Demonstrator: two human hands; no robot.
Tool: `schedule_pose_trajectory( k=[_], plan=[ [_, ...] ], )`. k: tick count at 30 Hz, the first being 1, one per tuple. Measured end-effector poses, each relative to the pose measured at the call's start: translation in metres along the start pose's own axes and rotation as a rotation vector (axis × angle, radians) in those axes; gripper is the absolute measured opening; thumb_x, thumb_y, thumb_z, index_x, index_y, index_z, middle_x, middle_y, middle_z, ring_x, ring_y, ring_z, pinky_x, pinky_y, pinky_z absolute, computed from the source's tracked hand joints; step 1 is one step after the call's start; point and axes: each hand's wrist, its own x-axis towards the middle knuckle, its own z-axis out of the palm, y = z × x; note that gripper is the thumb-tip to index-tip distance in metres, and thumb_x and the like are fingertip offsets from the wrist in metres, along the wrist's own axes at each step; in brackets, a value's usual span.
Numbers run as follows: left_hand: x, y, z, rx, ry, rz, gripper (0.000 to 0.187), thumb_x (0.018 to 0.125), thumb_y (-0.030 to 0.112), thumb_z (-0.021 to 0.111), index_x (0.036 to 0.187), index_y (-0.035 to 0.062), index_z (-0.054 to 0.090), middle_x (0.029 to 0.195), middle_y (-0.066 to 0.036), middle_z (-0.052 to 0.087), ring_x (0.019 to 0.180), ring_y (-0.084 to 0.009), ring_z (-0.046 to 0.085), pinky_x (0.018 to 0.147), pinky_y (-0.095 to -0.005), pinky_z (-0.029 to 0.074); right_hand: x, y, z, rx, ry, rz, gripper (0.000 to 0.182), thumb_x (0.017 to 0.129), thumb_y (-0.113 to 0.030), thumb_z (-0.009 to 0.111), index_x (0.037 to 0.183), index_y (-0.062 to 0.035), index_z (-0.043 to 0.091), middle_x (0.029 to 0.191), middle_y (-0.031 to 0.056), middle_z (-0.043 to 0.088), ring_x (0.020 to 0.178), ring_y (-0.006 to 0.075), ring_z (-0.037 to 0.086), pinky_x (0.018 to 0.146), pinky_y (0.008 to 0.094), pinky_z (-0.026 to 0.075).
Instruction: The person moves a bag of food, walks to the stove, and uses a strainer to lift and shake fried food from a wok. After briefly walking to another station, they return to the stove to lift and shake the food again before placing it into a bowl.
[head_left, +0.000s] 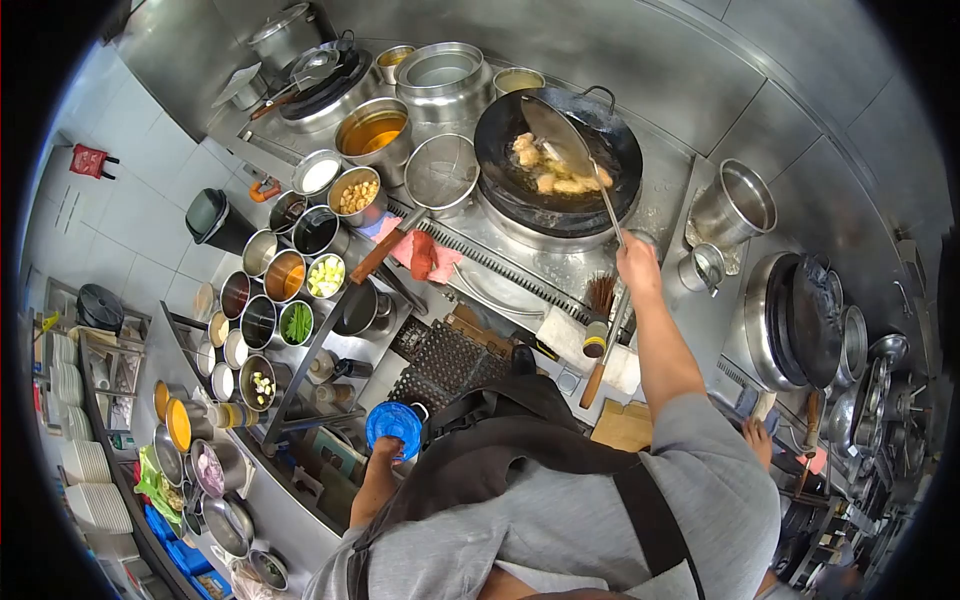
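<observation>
A long-handled metal skimmer (566, 140) slants over the black wok (625, 130), its handle gripped in my right hand (637, 262). Below its wide head, pale golden fried pieces (560, 183) lie in bubbling oil. Low at my side, my left hand (393, 449) is closed on the near rim of a round blue plastic bowl (388, 418); its fingertips are partly hidden, and what the bowl contains cannot be made out. Left of the wok, a round mesh strainer (442, 168) rests on a metal pot.
Left of the stove stand a pot of orange liquid (375, 132) and several ingredient tins, including chopped greens (297, 322). A wooden-handled cleaver (375, 258) lies near a red cloth (428, 257). A second wok (808, 320) is at right, near another person's hand (757, 440). A black mat (445, 370) covers the floor.
</observation>
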Motion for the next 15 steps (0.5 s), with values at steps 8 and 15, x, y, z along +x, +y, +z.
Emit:
schedule_pose_trajectory(
  k=[8,15],
  plan=[
    [-0.006,0.001,-0.002,-0.128,0.050,0.065,0.020,0.076,0.012,0.055,0.094,0.0047,0.058,0.072,-0.007,0.057,0.057,-0.0191,0.054,0.046,-0.0339,0.044,0.020,-0.032,0.034,-0.117,0.095,0.141,0.037,0.074,-0.013,0.051,0.111,-0.0055,0.052,0.086,0.0222,0.059,0.078,0.0380,0.059,0.071,0.0453,0.048],
    [-0.048,-0.024,-0.004,-0.177,0.043,-0.048,0.009,0.077,0.012,0.051,0.082,0.0087,0.056,0.062,-0.004,0.053,0.047,-0.0143,0.049,0.038,-0.0276,0.039,-0.024,-0.087,0.058,0.063,0.569,-0.229,0.036,0.074,-0.013,0.059,0.108,-0.0030,0.052,0.093,0.0207,0.057,0.077,0.0350,0.059,0.071,0.0398,0.047]
  ],
)
